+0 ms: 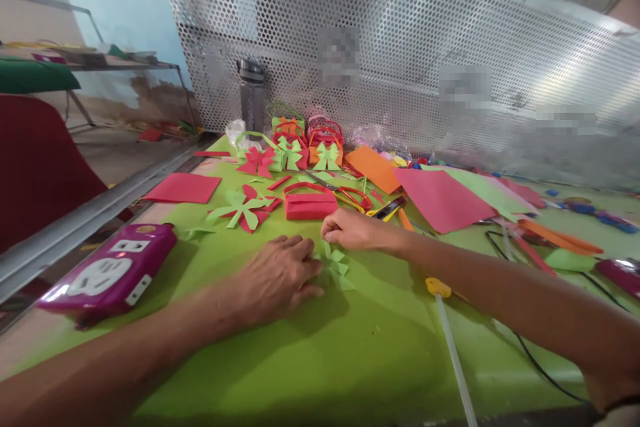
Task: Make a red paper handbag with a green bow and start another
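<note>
My left hand [277,277] lies on the green table cover [350,347] with its fingers curled together, fingertips pressing the edge of a small green paper bow [336,265]. My right hand [353,230] is closed in a pinch just above the bow, touching its top. Just beyond my hands sits a red paper handbag [310,202]. A green and red paper bow [243,209] lies to its left.
A purple power strip [110,273] lies at the left edge. Scissors [350,195], red, orange and green paper sheets [440,199], finished paper bags and bows [300,147], a water bottle [251,97], a yellow-tipped stick [450,340], cables and a perforated metal panel [400,47] surround the work spot.
</note>
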`<state>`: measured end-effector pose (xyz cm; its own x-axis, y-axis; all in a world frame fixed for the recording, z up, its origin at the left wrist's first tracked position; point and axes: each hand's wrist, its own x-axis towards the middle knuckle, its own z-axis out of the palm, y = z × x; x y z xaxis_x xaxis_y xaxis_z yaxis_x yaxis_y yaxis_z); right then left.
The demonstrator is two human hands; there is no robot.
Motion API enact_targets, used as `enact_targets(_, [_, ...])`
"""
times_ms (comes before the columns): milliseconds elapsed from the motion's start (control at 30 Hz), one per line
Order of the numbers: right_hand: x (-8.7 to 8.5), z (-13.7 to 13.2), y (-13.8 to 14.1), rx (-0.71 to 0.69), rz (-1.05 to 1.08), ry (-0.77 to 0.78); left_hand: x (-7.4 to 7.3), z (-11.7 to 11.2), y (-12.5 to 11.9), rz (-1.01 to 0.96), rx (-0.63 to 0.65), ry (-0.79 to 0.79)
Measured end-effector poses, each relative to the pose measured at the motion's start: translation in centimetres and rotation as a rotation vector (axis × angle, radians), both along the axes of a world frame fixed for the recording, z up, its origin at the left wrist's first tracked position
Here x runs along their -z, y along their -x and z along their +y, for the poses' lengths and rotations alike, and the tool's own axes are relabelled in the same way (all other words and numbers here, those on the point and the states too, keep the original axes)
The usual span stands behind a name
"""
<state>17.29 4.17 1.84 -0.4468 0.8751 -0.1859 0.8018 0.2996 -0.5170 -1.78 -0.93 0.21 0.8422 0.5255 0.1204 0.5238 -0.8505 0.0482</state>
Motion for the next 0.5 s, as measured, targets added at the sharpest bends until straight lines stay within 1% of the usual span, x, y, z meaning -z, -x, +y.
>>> enact_targets(200, [-0.4, -0.3, 0.1, 0.029, 0.08, 0.035, 0.1, 0.1, 0.0, 0.021, -0.005, -0.006])
enact_targets(367, [0.4, -0.4, 0.0, 0.088, 0.152, 0.017, 0.0, 0.1, 0.0, 0.015, -0.002, -0.004])
enact_targets(500, [1.0, -0.9, -0.4, 0.083, 0.191, 0.028, -0.1, 0.0, -0.1, 0.021, -0.01, 0.004])
